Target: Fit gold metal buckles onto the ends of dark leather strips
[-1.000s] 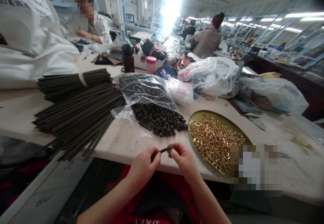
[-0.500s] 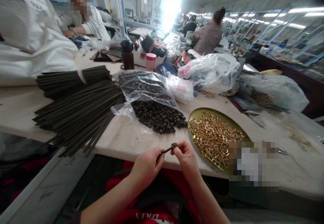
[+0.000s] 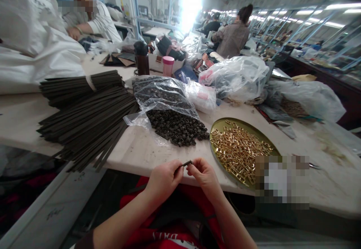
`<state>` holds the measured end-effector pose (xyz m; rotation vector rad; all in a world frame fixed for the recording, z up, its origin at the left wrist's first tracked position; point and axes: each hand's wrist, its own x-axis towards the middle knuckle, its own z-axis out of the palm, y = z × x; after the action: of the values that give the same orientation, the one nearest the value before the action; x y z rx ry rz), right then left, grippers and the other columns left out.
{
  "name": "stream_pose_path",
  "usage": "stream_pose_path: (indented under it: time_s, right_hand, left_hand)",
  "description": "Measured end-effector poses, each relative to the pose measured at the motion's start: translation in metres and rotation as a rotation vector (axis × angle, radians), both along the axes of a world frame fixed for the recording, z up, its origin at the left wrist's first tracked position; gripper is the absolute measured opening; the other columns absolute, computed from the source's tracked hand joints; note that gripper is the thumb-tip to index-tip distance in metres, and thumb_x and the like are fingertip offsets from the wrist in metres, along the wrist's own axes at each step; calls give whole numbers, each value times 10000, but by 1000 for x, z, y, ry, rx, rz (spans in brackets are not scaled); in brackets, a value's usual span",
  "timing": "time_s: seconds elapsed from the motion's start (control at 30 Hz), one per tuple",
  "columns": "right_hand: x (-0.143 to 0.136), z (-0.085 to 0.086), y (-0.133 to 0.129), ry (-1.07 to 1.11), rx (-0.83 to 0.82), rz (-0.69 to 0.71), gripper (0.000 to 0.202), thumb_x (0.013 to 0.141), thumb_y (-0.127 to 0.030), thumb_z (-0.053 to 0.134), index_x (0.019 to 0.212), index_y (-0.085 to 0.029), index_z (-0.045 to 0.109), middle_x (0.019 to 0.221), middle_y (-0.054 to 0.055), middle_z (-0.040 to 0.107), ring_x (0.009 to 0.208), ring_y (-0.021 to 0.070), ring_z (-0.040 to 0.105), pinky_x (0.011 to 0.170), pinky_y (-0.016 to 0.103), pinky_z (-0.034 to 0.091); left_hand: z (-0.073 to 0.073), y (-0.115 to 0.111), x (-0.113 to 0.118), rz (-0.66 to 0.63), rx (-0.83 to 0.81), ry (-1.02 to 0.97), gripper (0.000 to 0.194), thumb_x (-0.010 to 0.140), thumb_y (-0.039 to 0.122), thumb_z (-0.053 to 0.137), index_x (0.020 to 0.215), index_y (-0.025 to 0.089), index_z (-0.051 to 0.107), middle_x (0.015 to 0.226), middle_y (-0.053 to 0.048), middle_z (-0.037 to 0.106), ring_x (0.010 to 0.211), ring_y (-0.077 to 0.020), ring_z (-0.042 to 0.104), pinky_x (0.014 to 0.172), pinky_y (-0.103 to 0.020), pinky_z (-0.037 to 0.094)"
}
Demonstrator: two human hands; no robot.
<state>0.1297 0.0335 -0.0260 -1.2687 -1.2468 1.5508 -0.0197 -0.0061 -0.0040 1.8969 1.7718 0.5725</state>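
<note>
Two hands pinch one dark strip

The left hand (image 3: 166, 175) and right hand (image 3: 203, 172) grip opposite ends of a short dark strip (image 3: 186, 163) at the tabletop (image 3: 135, 153) edge, near loose black loops (image 3: 180, 129) and a tray (image 3: 222, 123) of gold buckles (image 3: 239, 153).

Red garment (image 3: 143, 238), white lettering (image 3: 170, 236) low on its front, dark sleeve (image 3: 85, 240) at left elbow.

Left hand (image 3: 166, 175) and right hand (image 3: 203, 174) closer together; less dark strip (image 3: 186, 163) visible between them (just short piece).
</note>
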Motion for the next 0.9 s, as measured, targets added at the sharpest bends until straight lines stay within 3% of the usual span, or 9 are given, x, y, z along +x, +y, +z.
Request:
stream_pose_path:
  time_s: [0.33,0.47,0.53,0.6,0.67,0.77,0.83,0.9]
  right_hand:
    - [9,1,-6,38,66,16,221,696,-384,669,733,-185,582,612,-28,592,595,121,543,612,249,413]
    - [8,6,-6,125,1,7,239,666,-369,685,804,-188,611,657,-28,603,605,118,544,620,252,426]
    - [12,10,-4,116,-21,25,209,667,-353,684,762,-177,626,652,-25,602,610,112,530,625,243,418]
    - [15,12,-4,106,-39,-4,192,668,-345,684,736,-174,628,618,-37,581,591,103,508,613,230,403]
    - [13,11,-7,134,-71,-3,186,677,-346,679,731,-177,626,601,-45,566,579,100,498,604,223,397]
    - [6,4,-13,227,-94,131,198,721,-375,642,802,-195,626,651,-41,586,609,110,526,619,229,411]
    - [9,-1,-10,140,11,195,199,769,-384,591,853,-206,624,701,-29,606,652,126,549,634,238,421]
    - [26,-2,4,-194,229,155,177,809,-352,545,845,-199,624,735,-5,616,686,141,556,644,245,421]
  left_hand:
    - [1,3,2,-49,-133,-259,207,824,261,418,753,196,601,642,20,597,616,-141,548,563,-226,334]
    - [6,8,5,-35,-131,-367,227,827,272,408,711,178,579,627,22,567,618,-140,534,581,-233,358]
    - [7,6,6,-53,-215,-420,231,841,299,387,782,171,570,587,32,538,571,-138,528,558,-237,374]
    - [4,4,5,-99,-345,-471,269,853,322,363,972,164,545,553,47,528,509,-139,523,523,-239,391]
    - [0,3,3,-111,-371,-490,360,860,335,352,1156,163,464,644,16,605,584,-161,577,575,-257,436]
    - [-6,8,2,-95,-258,-528,428,860,362,368,1243,175,408,1025,-81,651,943,-211,592,826,-312,436]
    - [-7,13,1,-116,-242,-559,384,860,377,369,1177,188,473,1103,-84,630,1023,-224,562,895,-321,402]
    - [-6,18,1,-119,-263,-544,329,859,400,359,1008,194,567,968,-62,664,934,-227,586,843,-312,422]
